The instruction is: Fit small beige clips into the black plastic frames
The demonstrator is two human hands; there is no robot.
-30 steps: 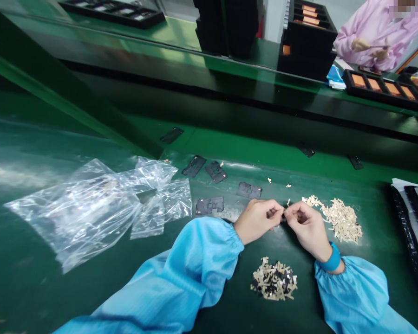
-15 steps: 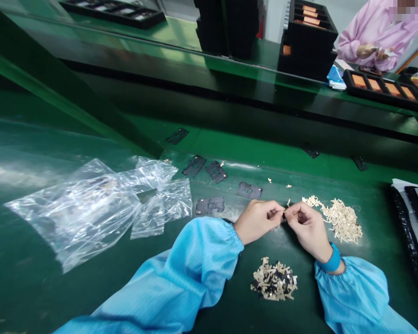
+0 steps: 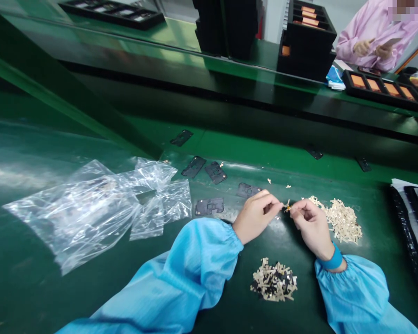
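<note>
My left hand is closed, thumb and forefinger pinched together; whatever they hold is too small to make out. Close by on its right, my right hand pinches a small gold-and-dark part, which looks like a tiny flex strip. A narrow gap separates the fingertips of the two hands. To the right of my right hand lies a heap of small beige strips. Below both hands, a second heap of mixed beige and black pieces rests on the green table.
Flat black plastic plates lie scattered beyond and left of my hands. A clear plastic bag covers the left side. Black trays stand at the right edge. A person in pink works across the bench.
My hands have drawn slightly apart, and the small part now shows at my right fingertips. Across the bench, the person's hands have moved, and a flat piece shows in one.
</note>
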